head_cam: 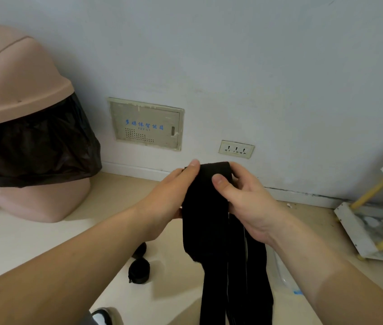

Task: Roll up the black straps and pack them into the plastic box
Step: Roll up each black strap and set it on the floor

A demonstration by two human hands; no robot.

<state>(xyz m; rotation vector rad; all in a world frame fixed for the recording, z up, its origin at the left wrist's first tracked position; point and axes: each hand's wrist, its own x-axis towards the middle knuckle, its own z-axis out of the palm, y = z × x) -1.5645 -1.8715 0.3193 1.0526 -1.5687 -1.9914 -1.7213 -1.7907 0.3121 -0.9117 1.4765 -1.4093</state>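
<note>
1. Left hand and right hand both pinch the top of the black strap at centre frame, thumbs on its front. Its tails hang to the bottom edge.
2. Two rolled straps lie on the beige floor, lower centre.
3. Pink bin with a black bag sits upper left.
4. Pale wall carries a panel and a socket.
5. White rack stands at the right edge.

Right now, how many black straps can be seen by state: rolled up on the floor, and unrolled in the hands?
Rolled straps on the floor: 2, near roll and far roll
Unrolled strap bundle, gripped by left hand and right hand: 1, strands uncountable
Total: 3
</note>
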